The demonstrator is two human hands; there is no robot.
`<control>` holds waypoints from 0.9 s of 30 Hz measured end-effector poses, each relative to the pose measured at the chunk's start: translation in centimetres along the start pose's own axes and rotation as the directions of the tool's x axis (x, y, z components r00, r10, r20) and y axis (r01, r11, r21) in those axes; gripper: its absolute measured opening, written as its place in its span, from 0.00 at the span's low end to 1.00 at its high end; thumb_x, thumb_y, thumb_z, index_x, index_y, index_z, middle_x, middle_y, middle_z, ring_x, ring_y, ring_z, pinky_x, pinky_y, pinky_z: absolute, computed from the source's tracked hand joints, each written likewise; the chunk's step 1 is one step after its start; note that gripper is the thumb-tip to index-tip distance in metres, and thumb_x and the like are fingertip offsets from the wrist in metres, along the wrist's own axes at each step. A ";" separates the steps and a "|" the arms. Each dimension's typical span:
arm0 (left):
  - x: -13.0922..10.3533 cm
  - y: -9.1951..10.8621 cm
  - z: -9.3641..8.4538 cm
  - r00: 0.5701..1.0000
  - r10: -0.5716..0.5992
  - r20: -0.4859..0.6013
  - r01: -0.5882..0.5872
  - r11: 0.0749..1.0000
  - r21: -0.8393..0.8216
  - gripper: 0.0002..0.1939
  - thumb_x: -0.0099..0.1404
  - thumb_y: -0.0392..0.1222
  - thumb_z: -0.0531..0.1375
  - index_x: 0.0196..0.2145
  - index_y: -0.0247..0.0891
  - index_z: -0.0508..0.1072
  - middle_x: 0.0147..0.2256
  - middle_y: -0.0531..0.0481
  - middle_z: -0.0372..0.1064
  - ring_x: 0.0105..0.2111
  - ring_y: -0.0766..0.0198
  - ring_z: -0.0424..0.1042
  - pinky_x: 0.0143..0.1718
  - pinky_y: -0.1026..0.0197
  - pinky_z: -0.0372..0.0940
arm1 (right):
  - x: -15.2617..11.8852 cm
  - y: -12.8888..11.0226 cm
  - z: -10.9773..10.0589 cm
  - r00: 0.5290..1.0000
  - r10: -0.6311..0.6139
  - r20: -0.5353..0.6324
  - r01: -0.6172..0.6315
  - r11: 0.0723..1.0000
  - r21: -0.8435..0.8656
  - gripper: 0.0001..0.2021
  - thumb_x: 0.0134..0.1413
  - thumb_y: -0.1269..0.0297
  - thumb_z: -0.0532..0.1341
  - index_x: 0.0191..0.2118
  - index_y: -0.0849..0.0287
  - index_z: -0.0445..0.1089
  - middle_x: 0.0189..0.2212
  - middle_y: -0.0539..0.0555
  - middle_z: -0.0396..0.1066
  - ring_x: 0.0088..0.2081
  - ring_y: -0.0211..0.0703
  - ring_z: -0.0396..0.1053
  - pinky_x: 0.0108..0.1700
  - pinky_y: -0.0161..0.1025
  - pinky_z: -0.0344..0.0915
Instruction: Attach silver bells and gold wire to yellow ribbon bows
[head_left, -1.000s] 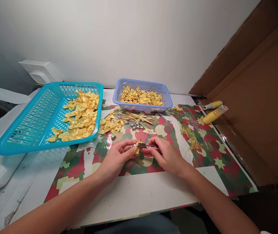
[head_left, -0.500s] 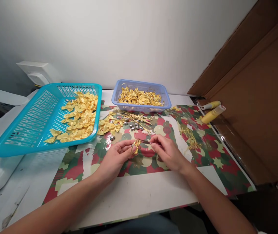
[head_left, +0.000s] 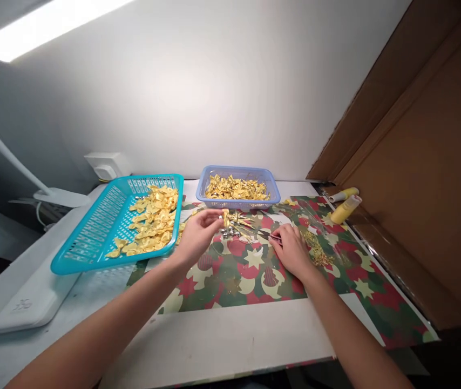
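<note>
My left hand [head_left: 198, 233] pinches a yellow ribbon bow [head_left: 226, 218] between thumb and fingertips, raised just in front of the lilac basket [head_left: 238, 203]. Under and beside it lie gold cords [head_left: 246, 223] and several small silver bells [head_left: 229, 233]. My right hand [head_left: 292, 249] rests low over the patterned paper, closed around a slim dark pair of tweezers [head_left: 266, 235] whose tips point left. Small gold clippings [head_left: 318, 251] lie just right of that hand. More yellow bows fill the lilac basket, some with gold cord on them.
A turquoise basket [head_left: 88, 263] of yellow bows [head_left: 155, 219] stands at the left. Behind it are a white lamp arm [head_left: 7, 148] and a wall box [head_left: 107, 165]. Yellow tubes [head_left: 346, 209] lie by the cardboard wall [head_left: 412, 178] on the right.
My left hand has carried the bow forward, away from the tweezers, toward the lilac basket. My right hand has drawn slightly to the right. The view has tilted up, bringing in the lamp.
</note>
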State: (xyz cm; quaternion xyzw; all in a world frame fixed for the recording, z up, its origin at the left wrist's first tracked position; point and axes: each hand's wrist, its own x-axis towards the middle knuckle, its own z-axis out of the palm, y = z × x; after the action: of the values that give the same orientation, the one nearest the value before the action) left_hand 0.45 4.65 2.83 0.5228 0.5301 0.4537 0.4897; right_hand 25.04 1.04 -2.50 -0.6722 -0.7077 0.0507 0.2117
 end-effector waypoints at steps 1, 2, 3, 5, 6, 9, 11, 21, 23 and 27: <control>1.6 0.7 0.1 0.994 0.092 -0.052 -0.088 0.993 0.075 0.15 0.56 0.41 0.62 0.42 0.34 0.74 0.34 0.45 0.75 0.34 0.59 0.75 0.37 0.61 0.67 | 0.0 0.1 0.2 1.000 -0.009 -0.016 0.009 1.000 0.001 0.03 0.57 0.64 0.57 0.35 0.56 0.66 0.39 0.57 0.68 0.43 0.54 0.63 0.44 0.50 0.60; 3.3 1.3 0.2 0.980 0.175 -0.100 -0.153 0.969 0.191 0.15 0.57 0.40 0.59 0.43 0.34 0.73 0.34 0.44 0.75 0.34 0.59 0.75 0.36 0.61 0.67 | 0.0 0.3 0.3 0.999 -0.021 -0.031 0.021 1.000 0.005 0.04 0.57 0.63 0.57 0.35 0.56 0.66 0.39 0.57 0.68 0.43 0.54 0.63 0.43 0.49 0.60; 4.8 1.9 0.2 0.969 0.211 -0.131 -0.174 0.953 0.248 0.15 0.57 0.38 0.58 0.43 0.34 0.73 0.35 0.44 0.75 0.33 0.59 0.75 0.37 0.60 0.66 | 0.0 0.4 0.4 0.999 -0.032 -0.043 0.032 0.999 0.012 0.04 0.57 0.63 0.57 0.35 0.56 0.66 0.39 0.57 0.67 0.43 0.53 0.63 0.43 0.49 0.60; 7.0 2.7 0.1 0.952 0.254 -0.169 -0.186 0.923 0.338 0.15 0.55 0.35 0.59 0.42 0.33 0.74 0.37 0.42 0.75 0.31 0.58 0.74 0.39 0.57 0.65 | 0.0 0.7 0.7 0.997 -0.041 -0.059 0.042 0.999 0.025 0.04 0.57 0.63 0.56 0.35 0.56 0.66 0.39 0.57 0.67 0.43 0.53 0.63 0.42 0.48 0.60; 7.6 3.1 -0.2 0.944 0.280 -0.175 -0.196 0.902 0.385 0.15 0.54 0.34 0.59 0.41 0.33 0.74 0.37 0.41 0.75 0.30 0.58 0.73 0.40 0.56 0.64 | 0.0 0.8 0.7 0.997 -0.043 -0.061 0.044 0.999 0.030 0.04 0.57 0.63 0.56 0.35 0.56 0.66 0.39 0.57 0.67 0.43 0.52 0.63 0.43 0.48 0.60; 6.8 3.6 -1.5 0.912 0.377 -0.163 -0.254 0.830 0.496 0.12 0.55 0.33 0.59 0.39 0.35 0.74 0.43 0.41 0.72 0.28 0.61 0.69 0.44 0.55 0.62 | 0.0 0.9 0.8 0.997 -0.043 -0.063 0.045 0.998 0.034 0.04 0.56 0.64 0.56 0.35 0.56 0.67 0.40 0.57 0.67 0.43 0.53 0.63 0.43 0.48 0.60; 4.5 3.6 -2.8 0.896 0.425 -0.131 -0.291 0.783 0.550 0.10 0.56 0.35 0.58 0.37 0.36 0.74 0.45 0.43 0.70 0.26 0.63 0.68 0.43 0.56 0.62 | 0.0 0.8 0.7 0.996 -0.050 -0.080 0.053 0.998 0.041 0.04 0.56 0.64 0.56 0.36 0.56 0.67 0.40 0.57 0.67 0.43 0.53 0.62 0.43 0.48 0.60; -5.8 -3.9 -4.8 0.948 0.248 0.200 -0.297 0.460 0.837 0.10 0.64 0.35 0.51 0.36 0.38 0.72 0.39 0.43 0.68 0.36 0.56 0.70 0.38 0.58 0.64 | -0.5 -3.2 0.0 0.949 -0.237 -0.208 0.280 0.938 0.207 0.04 0.56 0.68 0.56 0.36 0.57 0.68 0.41 0.57 0.67 0.46 0.50 0.63 0.49 0.46 0.58; -5.3 -4.5 -4.5 0.950 0.243 0.195 -0.290 0.464 0.837 0.11 0.65 0.35 0.50 0.33 0.38 0.71 0.36 0.44 0.68 0.34 0.58 0.70 0.37 0.58 0.64 | -0.7 -4.7 0.1 0.942 -0.298 -0.156 0.326 0.923 0.203 0.05 0.56 0.69 0.56 0.36 0.56 0.69 0.42 0.56 0.68 0.46 0.50 0.63 0.48 0.47 0.57; -4.2 -4.4 -4.1 0.933 0.276 0.231 -0.342 0.481 0.808 0.11 0.66 0.38 0.50 0.31 0.39 0.71 0.35 0.44 0.68 0.35 0.57 0.70 0.38 0.57 0.64 | -0.6 -7.0 0.2 0.943 -0.330 -0.055 0.334 0.924 0.186 0.05 0.57 0.68 0.57 0.35 0.56 0.70 0.42 0.56 0.69 0.45 0.50 0.63 0.45 0.47 0.57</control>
State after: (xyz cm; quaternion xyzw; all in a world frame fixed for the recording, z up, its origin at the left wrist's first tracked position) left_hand -4.26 0.41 -0.94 0.7939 0.5613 0.2072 0.1084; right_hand 18.45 -0.14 -0.30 -0.5197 -0.8005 0.0749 0.2891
